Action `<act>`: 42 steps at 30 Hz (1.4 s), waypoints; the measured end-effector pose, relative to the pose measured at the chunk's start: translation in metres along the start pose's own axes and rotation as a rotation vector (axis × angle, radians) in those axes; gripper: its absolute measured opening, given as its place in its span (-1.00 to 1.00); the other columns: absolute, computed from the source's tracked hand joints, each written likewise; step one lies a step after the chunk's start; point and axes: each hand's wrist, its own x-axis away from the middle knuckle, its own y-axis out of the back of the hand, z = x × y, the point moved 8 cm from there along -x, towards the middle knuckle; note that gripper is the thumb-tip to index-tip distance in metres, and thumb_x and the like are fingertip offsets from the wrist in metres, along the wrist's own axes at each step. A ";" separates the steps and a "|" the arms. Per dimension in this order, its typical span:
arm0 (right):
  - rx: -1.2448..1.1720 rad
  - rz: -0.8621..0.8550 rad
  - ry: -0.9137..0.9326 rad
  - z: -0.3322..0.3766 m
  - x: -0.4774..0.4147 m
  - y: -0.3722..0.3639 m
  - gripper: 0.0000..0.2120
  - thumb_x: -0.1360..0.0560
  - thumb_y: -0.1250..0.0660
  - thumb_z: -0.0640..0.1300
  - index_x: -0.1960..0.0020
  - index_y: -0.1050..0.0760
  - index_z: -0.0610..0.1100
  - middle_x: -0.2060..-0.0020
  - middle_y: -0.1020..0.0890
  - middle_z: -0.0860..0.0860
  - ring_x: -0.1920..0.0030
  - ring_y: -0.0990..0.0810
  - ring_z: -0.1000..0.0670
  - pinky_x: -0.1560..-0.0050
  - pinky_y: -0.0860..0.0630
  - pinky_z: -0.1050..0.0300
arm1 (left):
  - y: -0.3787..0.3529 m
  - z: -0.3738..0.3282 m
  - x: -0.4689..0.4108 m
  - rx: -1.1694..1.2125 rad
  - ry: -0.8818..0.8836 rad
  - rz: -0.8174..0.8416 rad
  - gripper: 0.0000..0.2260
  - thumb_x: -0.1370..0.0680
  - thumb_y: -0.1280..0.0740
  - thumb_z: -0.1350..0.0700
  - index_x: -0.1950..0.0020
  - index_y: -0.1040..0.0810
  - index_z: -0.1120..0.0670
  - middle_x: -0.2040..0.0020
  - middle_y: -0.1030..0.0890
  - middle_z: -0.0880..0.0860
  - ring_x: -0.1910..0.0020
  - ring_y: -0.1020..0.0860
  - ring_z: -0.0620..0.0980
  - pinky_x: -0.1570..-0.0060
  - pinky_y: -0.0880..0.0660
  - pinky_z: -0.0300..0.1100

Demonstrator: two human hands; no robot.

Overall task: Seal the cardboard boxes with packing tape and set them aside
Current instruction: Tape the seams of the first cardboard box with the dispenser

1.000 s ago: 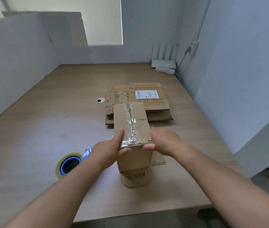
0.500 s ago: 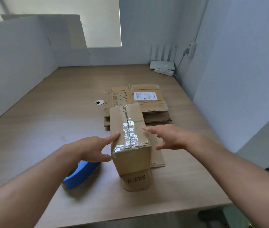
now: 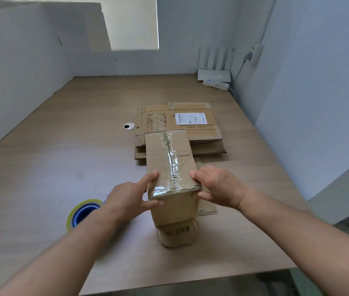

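Box (image 3: 172,167) stands upright on desk (image 3: 62,167) near front edge, before flattened cartons (image 3: 190,122). Top seam is covered by clear tape (image 3: 174,165), which is folded over near edge. Box is flanked by both hands. Left hand (image 3: 126,199): forefinger laid straight on top left edge, thumb pressed to near face. Right hand (image 3: 220,189): fingers (image 3: 199,175) straight, laid against right side. Tape roll (image 3: 83,211) lies just left. Step judged: seal finished, box about to be moved. Next move: firm two-sided hold, lift, placement aside, away from cartons.
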 end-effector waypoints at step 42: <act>-0.423 0.138 -1.092 -0.081 0.070 0.006 -0.37 -0.49 -0.21 0.30 -0.28 -0.33 -0.21 -0.18 -0.56 -0.14 -0.19 -0.53 -0.17 -0.07 -0.44 0.02 | -0.011 -0.049 0.010 0.755 0.558 0.028 -0.39 -0.44 -0.41 -0.20 -0.31 -0.21 0.04 0.02 -0.52 0.05 0.23 -0.66 0.04 0.24 -0.64 -0.02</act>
